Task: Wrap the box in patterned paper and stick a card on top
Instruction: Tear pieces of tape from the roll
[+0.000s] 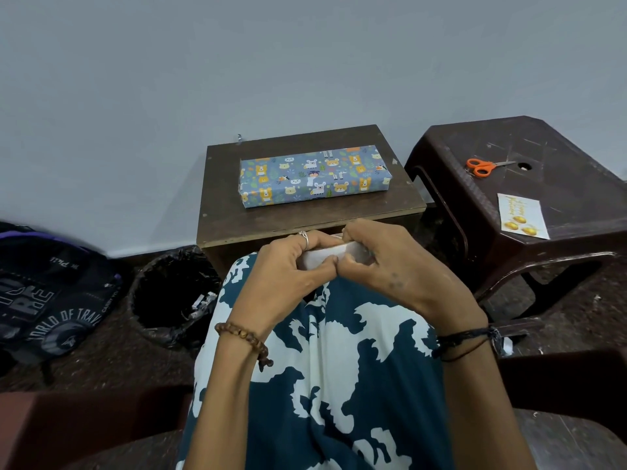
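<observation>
A long flat box (314,176) wrapped in blue animal-print paper lies on a small dark wooden table (237,218) against the wall. A white card (522,216) with gold decoration lies on the brown plastic stool (559,137) to the right. Over my lap, in front of the table, my left hand (288,266) and my right hand (383,259) together grip a white roll of tape (322,257), thumbs meeting at its near edge. Most of the roll is hidden by my fingers.
Orange-handled scissors (483,167) lie on the stool behind the card. A bin lined with a black bag (169,293) stands on the floor to the left of my knees. A dark backpack (51,293) lies further left.
</observation>
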`<state>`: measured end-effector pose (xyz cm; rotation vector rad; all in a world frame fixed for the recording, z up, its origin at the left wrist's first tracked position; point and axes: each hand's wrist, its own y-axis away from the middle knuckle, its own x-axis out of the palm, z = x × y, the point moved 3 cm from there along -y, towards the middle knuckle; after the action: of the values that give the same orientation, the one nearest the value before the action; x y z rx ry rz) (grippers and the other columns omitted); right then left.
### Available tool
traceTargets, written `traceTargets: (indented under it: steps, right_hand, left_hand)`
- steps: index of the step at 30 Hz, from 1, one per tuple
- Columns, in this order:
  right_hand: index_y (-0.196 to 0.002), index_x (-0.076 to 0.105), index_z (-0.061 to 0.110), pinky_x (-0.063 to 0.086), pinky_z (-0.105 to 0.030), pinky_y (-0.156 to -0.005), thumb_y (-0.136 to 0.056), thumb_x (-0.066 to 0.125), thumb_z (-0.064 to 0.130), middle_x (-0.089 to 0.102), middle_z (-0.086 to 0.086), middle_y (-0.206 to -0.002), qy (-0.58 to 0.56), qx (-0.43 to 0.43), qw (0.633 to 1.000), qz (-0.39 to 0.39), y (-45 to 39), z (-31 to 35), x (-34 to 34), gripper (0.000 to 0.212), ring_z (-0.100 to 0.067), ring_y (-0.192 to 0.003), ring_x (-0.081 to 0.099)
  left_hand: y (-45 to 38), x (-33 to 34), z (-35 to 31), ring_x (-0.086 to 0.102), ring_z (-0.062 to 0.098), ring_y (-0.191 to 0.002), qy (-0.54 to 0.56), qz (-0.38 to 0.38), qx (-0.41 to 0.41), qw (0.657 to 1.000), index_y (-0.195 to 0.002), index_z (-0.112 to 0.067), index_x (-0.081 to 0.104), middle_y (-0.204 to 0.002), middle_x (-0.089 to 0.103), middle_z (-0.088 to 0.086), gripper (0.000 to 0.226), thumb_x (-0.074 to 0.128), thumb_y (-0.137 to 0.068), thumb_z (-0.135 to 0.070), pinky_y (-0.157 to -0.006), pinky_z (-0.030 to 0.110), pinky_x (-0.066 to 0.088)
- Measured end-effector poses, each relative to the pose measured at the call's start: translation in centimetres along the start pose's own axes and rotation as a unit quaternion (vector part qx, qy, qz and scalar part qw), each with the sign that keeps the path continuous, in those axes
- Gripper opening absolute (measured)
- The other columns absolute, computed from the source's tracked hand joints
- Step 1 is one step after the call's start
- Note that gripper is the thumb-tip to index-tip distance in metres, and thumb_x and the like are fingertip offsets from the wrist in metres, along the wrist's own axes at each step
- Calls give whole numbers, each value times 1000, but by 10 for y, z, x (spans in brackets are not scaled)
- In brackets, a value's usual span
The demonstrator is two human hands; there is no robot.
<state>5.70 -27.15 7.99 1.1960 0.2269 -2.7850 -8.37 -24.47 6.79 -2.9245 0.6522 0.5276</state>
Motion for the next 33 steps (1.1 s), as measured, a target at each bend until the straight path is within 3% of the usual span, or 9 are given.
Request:
traceTargets:
  steps: [2, 6, 11, 16, 21, 24, 28, 31, 33]
  right_hand:
    - [-73, 50, 16, 30, -21, -55, -71, 45, 46, 47, 5, -69, -26, -11, 1000, 3, 2, -2, -3, 31, -9, -62, 37]
    - [-66, 50, 27, 31, -13, -54, -71, 50, 35, 44, 10, -64, -117, -29, 993, -7, 5, -4, -7, 9, -5, -60, 38]
    - [-71, 59, 20, 31, -9, -57, -76, 56, 14, 49, -11, -70, -163, -34, 986, 6, 5, -7, -6, 8, -4, -63, 39]
    - [-62, 51, 23, 29, -11, -53, -74, 57, 22, 42, 12, -58, -154, -25, 987, -22, 4, -7, -4, 14, -2, -56, 36]
    - [-62, 46, 30, 29, -11, -56, -74, 58, 28, 43, 14, -61, -114, -37, 992, -39, 2, -6, -3, 17, -4, -60, 37]
    - [-64, 48, 31, 30, -12, -58, -69, 53, 37, 41, 9, -61, -121, -46, 991, -32, 3, -8, -4, 9, -4, -63, 37]
    - [-65, 53, 30, 31, -10, -56, -69, 53, 32, 42, 9, -61, -139, -55, 988, -20, 5, -10, -6, 4, -2, -64, 41]
    - [-68, 59, 27, 31, -11, -56, -71, 53, 22, 46, 0, -65, -177, -50, 983, -16, 7, -12, -7, 8, -2, -61, 40]
    - [-71, 64, 22, 33, -16, -57, -71, 52, 19, 51, 2, -67, -214, -48, 976, -12, 8, -12, -8, 12, -5, -64, 43]
  left_hand:
    - [1, -1, -2, 56, 7, -67, 17, 6, 1, 1000, -86, -31, 70, -83, 70, -2, 16, 67, -80, -16, -61, 16, 47]
    - [4, -5, -8, 53, -1, -67, 70, 23, 12, 997, -83, -31, 70, -75, 68, -16, 23, 67, -80, -8, -61, 9, 43]
    - [6, -7, -10, 54, -4, -68, 85, 26, 24, 996, -81, -34, 70, -76, 68, -18, 21, 59, -71, -19, -62, 7, 42]
    - [5, -5, -8, 54, 3, -67, 53, 16, 23, 998, -76, -40, 71, -77, 67, -13, 31, 66, -80, -10, -60, 13, 46]
    - [4, -1, -9, 55, 3, -69, 60, 14, 16, 998, -77, -39, 70, -74, 66, -18, 20, 68, -73, -20, -62, 14, 48]
    - [3, 0, -5, 57, 10, -73, 60, 24, 11, 998, -77, -41, 72, -78, 69, -12, 24, 71, -74, -18, -66, 25, 51]
    - [5, -1, -5, 58, 16, -79, 75, 55, 10, 996, -87, -41, 72, -90, 72, -3, 29, 62, -60, -43, -70, 32, 51]
    - [6, -3, -6, 58, 21, -83, 79, 82, 21, 993, -89, -46, 71, -97, 71, -6, 30, 59, -62, -40, -75, 44, 51]
    - [7, -4, -6, 55, 26, -84, 85, 94, 29, 991, -90, -48, 70, -102, 70, 0, 30, 59, -64, -38, -79, 53, 48]
